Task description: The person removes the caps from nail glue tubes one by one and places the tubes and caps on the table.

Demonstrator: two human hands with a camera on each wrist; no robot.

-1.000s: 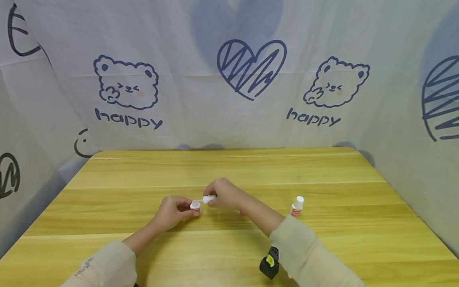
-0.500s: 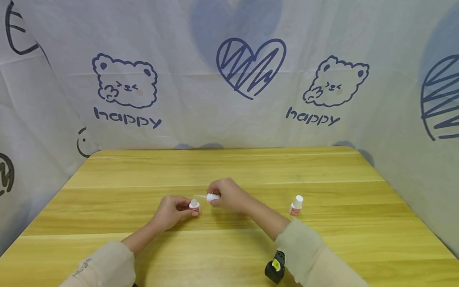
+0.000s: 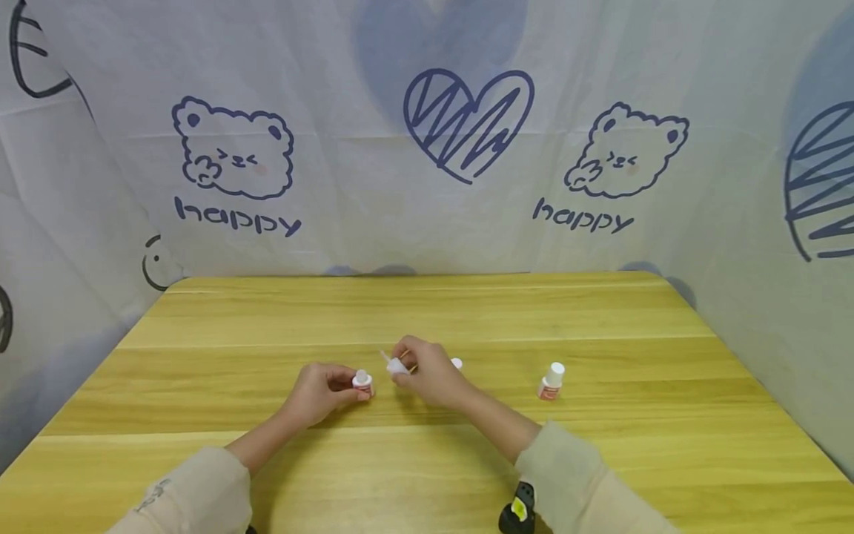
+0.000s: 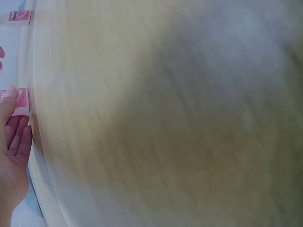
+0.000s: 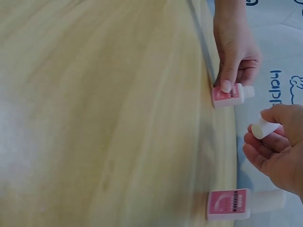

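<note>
My left hand (image 3: 323,393) grips a small white bottle (image 3: 363,383) with a pink label, upright on the table, its narrow neck uncovered. Just right of it, my right hand (image 3: 427,371) pinches a white cap (image 3: 397,367) from which a thin pale stem (image 3: 385,356) points up and to the left. The right wrist view shows the cap (image 5: 262,127) between thumb and fingers, apart from the gripped bottle (image 5: 229,96). In the left wrist view, thumb and fingers of the left hand (image 4: 14,156) are on the bottle (image 4: 21,101).
A capped bottle of the same kind (image 3: 551,381) stands to the right on the wooden table (image 3: 427,311). Another white cap top (image 3: 457,363) shows behind my right hand, its bottle mostly hidden. A printed cloth (image 3: 353,185) hangs behind the table.
My right hand has drawn the cap and its stem away from the bottle neck to the right, and the stem has tipped upward. My left hand stays on the bottle.
</note>
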